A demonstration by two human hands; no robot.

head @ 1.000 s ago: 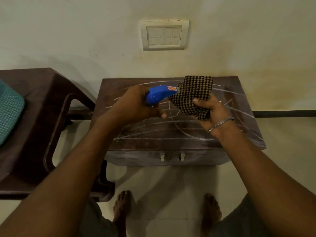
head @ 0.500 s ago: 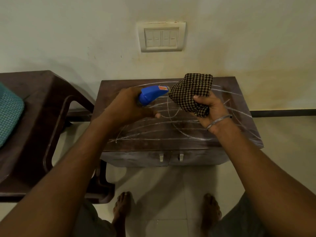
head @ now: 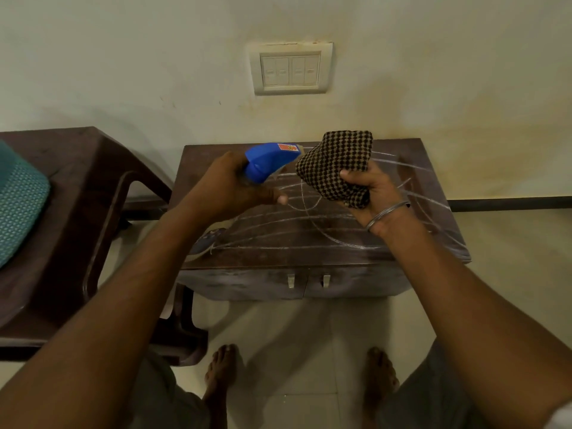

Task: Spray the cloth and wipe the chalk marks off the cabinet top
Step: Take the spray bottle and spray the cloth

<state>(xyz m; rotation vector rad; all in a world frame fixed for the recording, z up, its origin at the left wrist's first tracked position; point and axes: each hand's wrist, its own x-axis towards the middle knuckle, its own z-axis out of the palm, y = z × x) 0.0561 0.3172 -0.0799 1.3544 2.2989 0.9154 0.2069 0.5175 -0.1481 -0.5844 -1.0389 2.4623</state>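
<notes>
Your left grip (head: pixel 229 187) was curled round the blue spray bottle (head: pixel 269 161), nozzle right at the checked cloth (head: pixel 335 165) bunched in your right grip (head: pixel 374 190), above the cabinet top (head: pixel 418 212). You looked mid-spray; chalk marks (head: pixel 294 233) were unwiped, all wiping left.

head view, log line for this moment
left hand: holds blue spray bottle aimed at checked cloth | right hand: grips cloth | cabinet top chalk marks: unwiped

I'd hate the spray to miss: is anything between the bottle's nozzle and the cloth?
Nothing visible. The left hand grips the blue spray bottle with its nozzle aimed straight at the checked cloth, which the right hand holds bunched up above the cabinet top. Only a narrow open gap separates nozzle and cloth.
</notes>
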